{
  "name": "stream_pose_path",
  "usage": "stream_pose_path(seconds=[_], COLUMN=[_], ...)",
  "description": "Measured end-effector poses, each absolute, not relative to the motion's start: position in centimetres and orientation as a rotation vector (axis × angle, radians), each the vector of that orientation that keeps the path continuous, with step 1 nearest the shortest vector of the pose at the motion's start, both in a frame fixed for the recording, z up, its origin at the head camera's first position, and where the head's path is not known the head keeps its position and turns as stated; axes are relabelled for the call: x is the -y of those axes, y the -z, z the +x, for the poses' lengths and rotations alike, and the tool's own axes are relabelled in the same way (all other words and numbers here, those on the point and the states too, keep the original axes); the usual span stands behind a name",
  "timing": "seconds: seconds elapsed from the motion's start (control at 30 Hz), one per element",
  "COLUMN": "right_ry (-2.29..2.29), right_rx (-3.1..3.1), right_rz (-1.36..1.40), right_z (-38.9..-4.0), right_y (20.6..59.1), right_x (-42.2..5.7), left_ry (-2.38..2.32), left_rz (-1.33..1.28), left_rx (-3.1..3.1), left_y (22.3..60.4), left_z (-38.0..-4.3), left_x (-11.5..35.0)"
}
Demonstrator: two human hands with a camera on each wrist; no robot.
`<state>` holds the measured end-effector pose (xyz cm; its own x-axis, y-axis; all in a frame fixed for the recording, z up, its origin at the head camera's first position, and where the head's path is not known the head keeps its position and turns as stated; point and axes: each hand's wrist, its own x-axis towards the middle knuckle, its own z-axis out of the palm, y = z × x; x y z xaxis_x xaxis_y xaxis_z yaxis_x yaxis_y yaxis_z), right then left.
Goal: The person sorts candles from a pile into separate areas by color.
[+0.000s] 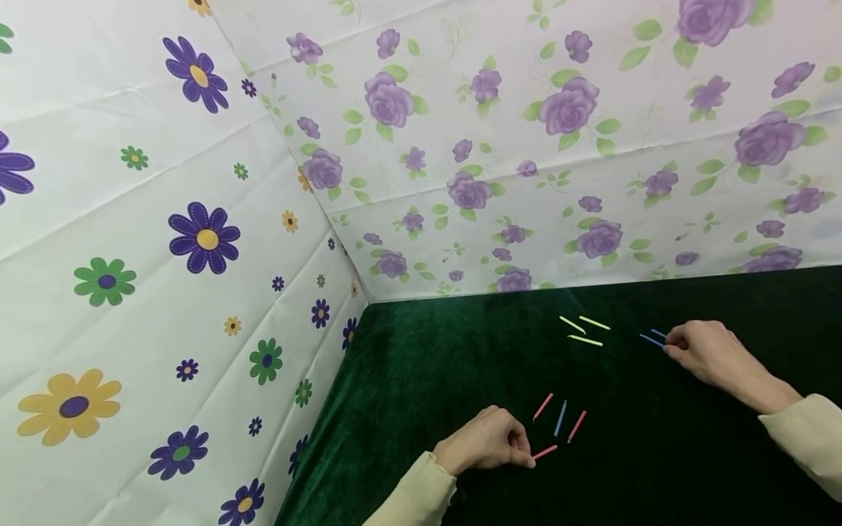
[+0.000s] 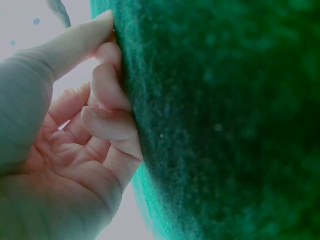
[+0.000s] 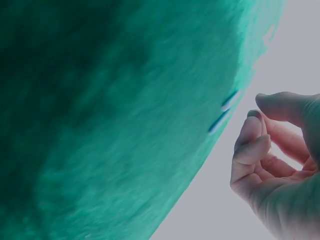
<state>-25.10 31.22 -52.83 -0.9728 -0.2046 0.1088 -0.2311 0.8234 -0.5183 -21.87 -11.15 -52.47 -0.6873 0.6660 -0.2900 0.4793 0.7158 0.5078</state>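
Observation:
In the head view my left hand [image 1: 490, 440] rests low over the dark green cloth, thumb and forefinger pinching the end of a thin pink candle [image 1: 546, 451]. That candle is hidden in the left wrist view, where the left hand [image 2: 85, 115] has its fingertips against the cloth. Two more pink candles [image 1: 577, 426] and one blue candle [image 1: 560, 418] lie just beyond. At the right, my right hand [image 1: 713, 354] hovers at two blue candles [image 1: 651, 340]. The right wrist view shows these blue candles [image 3: 219, 122] on the cloth, apart from the right hand's [image 3: 272, 155] loosely curled fingers.
Three yellow candles [image 1: 585, 340] lie farther back, left of the right hand. A green velvety cloth [image 1: 421, 365] covers the surface. White flowered sheets hang as a back wall [image 1: 434, 241] and a left wall [image 1: 145, 321], meeting at the back left corner.

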Motion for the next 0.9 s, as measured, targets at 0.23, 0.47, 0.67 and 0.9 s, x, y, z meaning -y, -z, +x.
stream_pose_path(seconds=[0.23, 0.47, 0.67, 0.9], right_ry=[-0.822, -0.813, -0.821, -0.888], right_rx=[2.905, 2.881, 2.830, 2.771], right_rz=[0.448, 0.552, 0.615, 0.717], right_z=[-24.6, -24.1, -23.8, -23.6], right_y=[52.5, 52.2, 52.0, 52.2], right_x=[-28.7, -26.7, -24.8, -22.9], left_ry=[-0.548, -0.564, -0.560, -0.555], left_rz=[0.880, 0.867, 0.870, 0.878], left_rx=[-2.458, -2.453, -2.457, -2.462], left_y=[52.5, 52.3, 52.4, 52.4], left_z=[-21.8, -21.9, -21.9, -21.8], left_x=[11.2, 11.2, 11.2, 11.2])
